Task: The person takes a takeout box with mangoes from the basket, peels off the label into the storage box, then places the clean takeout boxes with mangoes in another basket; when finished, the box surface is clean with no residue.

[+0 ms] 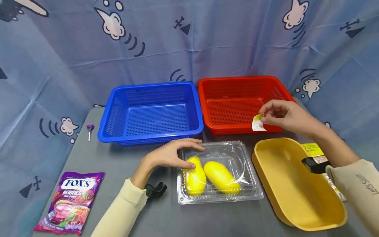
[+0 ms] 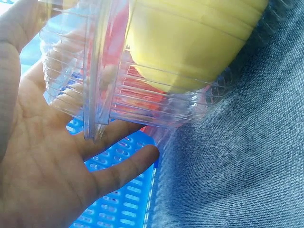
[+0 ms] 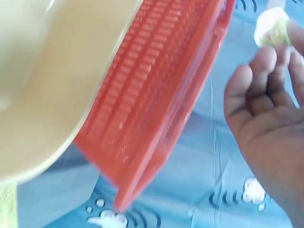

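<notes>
Red, the basket (image 1: pixel 231 113) stands behind the box (image 1: pixel 219 197), its right end partly hidden. Over the box's left edge, the left hand (image 1: pixel 174 153) spreads its fingers; contact I can't tell. Beyond the box's far right corner, the right hand (image 1: pixel 288 117) pinches a scrap (image 1: pixel 258 125), print illegible.

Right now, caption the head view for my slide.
Right hand pinches a small slip by the red basket; left hand at clear container holding yellow fruit.

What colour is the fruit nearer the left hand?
The fruit nearer the left hand is yellow; the head view shows it best.
</notes>
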`<state>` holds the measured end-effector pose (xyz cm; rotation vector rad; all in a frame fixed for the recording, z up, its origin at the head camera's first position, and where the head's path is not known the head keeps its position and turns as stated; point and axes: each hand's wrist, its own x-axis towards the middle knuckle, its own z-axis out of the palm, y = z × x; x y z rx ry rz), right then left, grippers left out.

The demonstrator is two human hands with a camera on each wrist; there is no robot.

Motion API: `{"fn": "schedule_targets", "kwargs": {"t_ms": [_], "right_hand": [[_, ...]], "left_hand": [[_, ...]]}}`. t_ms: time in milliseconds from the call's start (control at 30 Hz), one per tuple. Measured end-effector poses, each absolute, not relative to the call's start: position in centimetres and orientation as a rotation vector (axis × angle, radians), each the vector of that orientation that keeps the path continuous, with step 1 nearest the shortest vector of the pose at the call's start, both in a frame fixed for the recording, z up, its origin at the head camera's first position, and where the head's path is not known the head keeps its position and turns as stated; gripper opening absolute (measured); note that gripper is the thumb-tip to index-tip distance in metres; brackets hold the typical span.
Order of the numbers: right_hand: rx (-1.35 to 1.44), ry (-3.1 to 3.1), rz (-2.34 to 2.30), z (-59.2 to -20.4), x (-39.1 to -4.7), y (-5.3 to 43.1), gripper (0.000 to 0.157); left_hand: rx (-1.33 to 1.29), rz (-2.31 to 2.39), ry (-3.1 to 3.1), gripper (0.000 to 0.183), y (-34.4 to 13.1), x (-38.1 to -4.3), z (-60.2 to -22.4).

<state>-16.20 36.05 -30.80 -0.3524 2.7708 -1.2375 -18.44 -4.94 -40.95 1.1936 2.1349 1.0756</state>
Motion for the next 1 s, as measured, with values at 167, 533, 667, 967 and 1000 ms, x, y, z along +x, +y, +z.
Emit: {"fn": "schedule_targets", "kwargs": {"t_ms": [167, 533, 667, 967, 1000], "right_hand": [[-0.564, 2.599, -1.252, -31.6, -14.2, 38.7, 0.017], [-0.587, 2.432, -1.191, -36.5, -11.3, 40.6, 0.019], [-0.535, 2.389, -1.199, -38.4, -10.6, 41.0, 0.019], [-0.611, 2.436, -1.290, -41.1, -10.7, 41.3, 0.022], [-0.605, 2.448, -1.287, -41.2, -10.7, 41.3, 0.023]], "left_hand": [[1.200, 1.088, 2.135, 0.058, -5.1, -18.5, -40.9], [1.198, 1.097, 2.129, 0.058, -4.8, -18.3, -40.9], [1.190, 1.089, 2.129, 0.058, -4.8, -18.4, -41.0], [1.190, 1.086, 2.132, 0.057, -4.8, -18.3, -40.8], [1.188, 1.087, 2.132, 0.057, -4.8, -18.3, -40.7]]}}
